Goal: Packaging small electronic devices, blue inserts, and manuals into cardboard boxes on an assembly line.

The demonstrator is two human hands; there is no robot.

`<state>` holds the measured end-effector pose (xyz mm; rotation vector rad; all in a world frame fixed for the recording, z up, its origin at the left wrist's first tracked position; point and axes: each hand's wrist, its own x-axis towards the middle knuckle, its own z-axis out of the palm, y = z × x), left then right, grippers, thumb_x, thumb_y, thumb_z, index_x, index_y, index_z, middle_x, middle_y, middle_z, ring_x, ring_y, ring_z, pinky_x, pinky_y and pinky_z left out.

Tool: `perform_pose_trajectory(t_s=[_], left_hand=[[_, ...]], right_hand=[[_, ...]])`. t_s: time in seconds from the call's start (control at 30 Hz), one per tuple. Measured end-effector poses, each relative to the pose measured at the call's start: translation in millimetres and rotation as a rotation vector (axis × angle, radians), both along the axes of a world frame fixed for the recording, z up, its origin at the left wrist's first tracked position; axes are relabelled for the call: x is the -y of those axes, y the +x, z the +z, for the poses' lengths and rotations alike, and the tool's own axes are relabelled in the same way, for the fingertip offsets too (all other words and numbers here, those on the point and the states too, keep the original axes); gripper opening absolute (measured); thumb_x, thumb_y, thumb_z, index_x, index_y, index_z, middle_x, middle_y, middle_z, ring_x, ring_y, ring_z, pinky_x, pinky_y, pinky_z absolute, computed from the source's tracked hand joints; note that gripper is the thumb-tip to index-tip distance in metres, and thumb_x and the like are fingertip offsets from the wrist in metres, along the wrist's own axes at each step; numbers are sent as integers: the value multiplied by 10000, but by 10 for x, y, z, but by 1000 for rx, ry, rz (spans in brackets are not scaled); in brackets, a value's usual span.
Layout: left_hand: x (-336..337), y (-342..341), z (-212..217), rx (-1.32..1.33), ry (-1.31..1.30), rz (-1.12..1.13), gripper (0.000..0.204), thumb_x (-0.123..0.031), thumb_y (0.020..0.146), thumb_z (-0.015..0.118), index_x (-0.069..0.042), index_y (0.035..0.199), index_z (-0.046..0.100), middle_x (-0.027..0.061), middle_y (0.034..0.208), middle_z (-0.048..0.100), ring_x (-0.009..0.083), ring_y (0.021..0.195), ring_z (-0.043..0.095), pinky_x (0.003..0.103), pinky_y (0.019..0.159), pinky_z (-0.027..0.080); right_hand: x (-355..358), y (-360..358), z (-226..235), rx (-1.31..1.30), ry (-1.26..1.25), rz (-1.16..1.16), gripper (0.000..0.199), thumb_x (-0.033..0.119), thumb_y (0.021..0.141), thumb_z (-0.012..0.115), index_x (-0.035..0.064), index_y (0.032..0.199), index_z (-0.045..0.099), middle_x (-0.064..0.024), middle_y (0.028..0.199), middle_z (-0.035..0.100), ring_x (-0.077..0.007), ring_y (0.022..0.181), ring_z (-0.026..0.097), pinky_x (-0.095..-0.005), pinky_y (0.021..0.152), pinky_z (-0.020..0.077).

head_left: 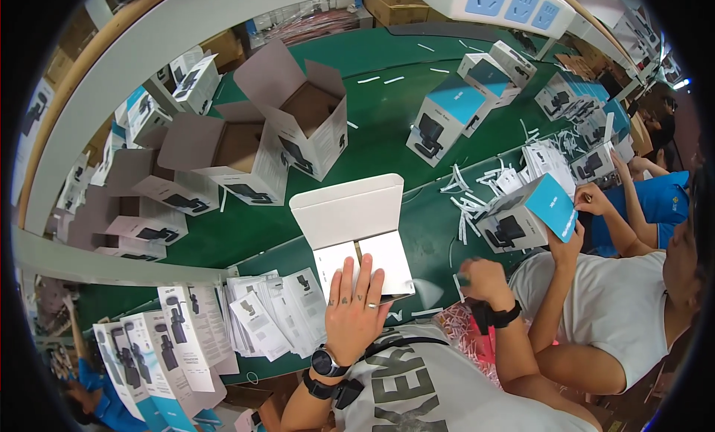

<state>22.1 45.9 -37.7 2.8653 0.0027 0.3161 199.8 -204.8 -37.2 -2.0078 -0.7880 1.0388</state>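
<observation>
A white cardboard box [348,212] stands in front of me with its lid raised on the far side. Its two inner flaps are folded inward, leaving a narrow brown gap between them. My left hand [356,305] lies flat on these flaps, fingers stretched out. Off to the right of the box, my right hand [484,279] is raised with its fingers closed. A thin white strip [459,289] shows at its fingertips, slightly blurred. Left of the box lies a stack of printed leaflets [264,313].
Several open boxes [313,119] stand at the far left; closed blue-topped boxes [447,112] stand at the far right. White strips [469,208] litter the green bench [387,145]. Beside me a co-worker handles a blue-topped box [514,223]. Flat printed cartons [160,350] stand at lower left.
</observation>
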Motion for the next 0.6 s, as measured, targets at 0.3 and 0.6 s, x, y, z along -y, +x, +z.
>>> perform_pose_trajectory(t_s=[0.3, 0.6], left_hand=[[55, 19, -32, 115, -64, 17, 615, -272, 868, 808, -54, 1406, 605, 232, 1564, 473, 482, 1450, 427, 575, 1198, 366], [50, 7, -116, 163, -42, 14, 651, -280, 874, 803, -44, 1442, 590, 225, 1580, 461, 425, 1469, 438, 532, 1220, 370]], right_hand=[[-765, -161, 529, 543, 316, -222, 289, 191, 845, 837, 27, 1061, 738, -96, 852, 666, -265, 744, 639, -342, 667, 482], [41, 235, 206, 515, -35, -162, 308, 161, 862, 818, 24, 1128, 743, -130, 923, 687, -304, 784, 664, -372, 709, 525]])
